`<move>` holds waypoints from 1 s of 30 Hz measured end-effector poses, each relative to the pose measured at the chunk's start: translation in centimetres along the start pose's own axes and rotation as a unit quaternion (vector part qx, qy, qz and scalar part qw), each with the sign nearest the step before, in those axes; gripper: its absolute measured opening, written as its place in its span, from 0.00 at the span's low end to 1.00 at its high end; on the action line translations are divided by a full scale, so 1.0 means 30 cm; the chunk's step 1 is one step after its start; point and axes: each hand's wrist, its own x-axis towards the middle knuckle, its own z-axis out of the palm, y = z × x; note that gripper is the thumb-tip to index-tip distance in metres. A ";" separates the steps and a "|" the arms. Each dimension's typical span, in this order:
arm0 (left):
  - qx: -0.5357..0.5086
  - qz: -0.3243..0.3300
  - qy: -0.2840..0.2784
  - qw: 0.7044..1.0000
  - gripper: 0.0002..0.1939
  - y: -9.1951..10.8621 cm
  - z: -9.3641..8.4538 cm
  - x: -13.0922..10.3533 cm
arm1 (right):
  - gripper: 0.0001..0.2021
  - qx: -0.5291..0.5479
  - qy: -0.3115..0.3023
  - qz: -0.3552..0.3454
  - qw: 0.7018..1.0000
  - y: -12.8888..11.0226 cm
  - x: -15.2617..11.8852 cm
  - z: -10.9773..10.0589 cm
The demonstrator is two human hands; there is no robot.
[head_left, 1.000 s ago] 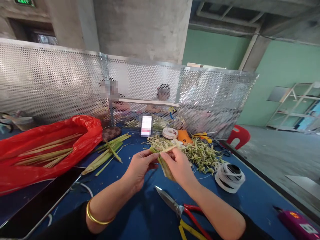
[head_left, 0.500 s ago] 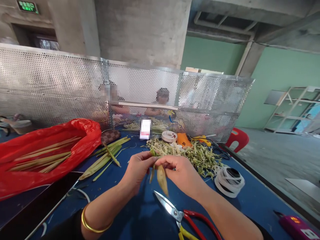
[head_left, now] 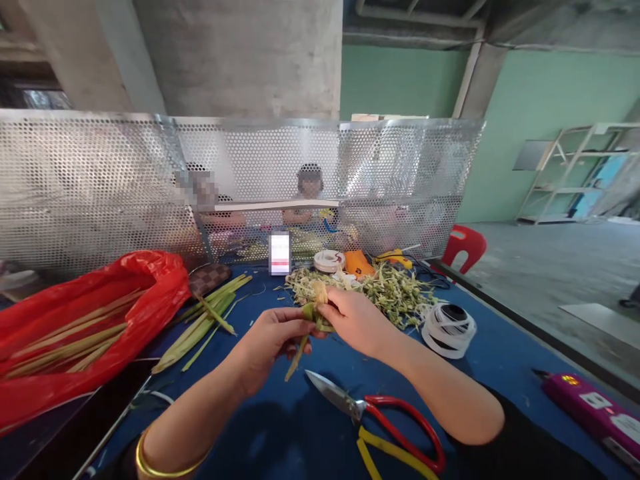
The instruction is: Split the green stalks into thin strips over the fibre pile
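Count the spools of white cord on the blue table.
2. One large spool of white cord lies right of the hands, beside the pile of green scraps. A smaller spool lies at the back near the mesh screen. The pile may hide others.

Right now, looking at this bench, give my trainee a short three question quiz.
1. True or false: both hands hold the folded leaf strip.
2. Which lies nearest the person's forearms? A) red-handled scissors B) white tape roll C) red plastic bag
3. Fill in: the loose green leaves lie on the ___ table.

Key: 1 true, left hand and right hand pinch it. 2 A. 3 blue.
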 end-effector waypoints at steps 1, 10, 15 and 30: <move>0.001 0.001 0.002 1.000 0.08 -0.001 0.001 0.000 | 0.07 -0.002 0.006 0.006 1.000 -0.003 -0.001 -0.001; 0.017 0.052 0.117 0.992 0.14 -0.051 0.027 0.025 | 0.11 0.050 0.064 0.075 0.994 0.012 0.009 0.053; -0.051 0.036 0.126 0.990 0.15 -0.056 0.030 0.034 | 0.15 0.121 0.048 0.097 0.987 0.035 0.019 0.081; -0.065 0.063 0.165 0.982 0.12 -0.017 -0.002 0.026 | 0.11 0.250 -0.119 -0.032 0.960 0.022 -0.005 -0.118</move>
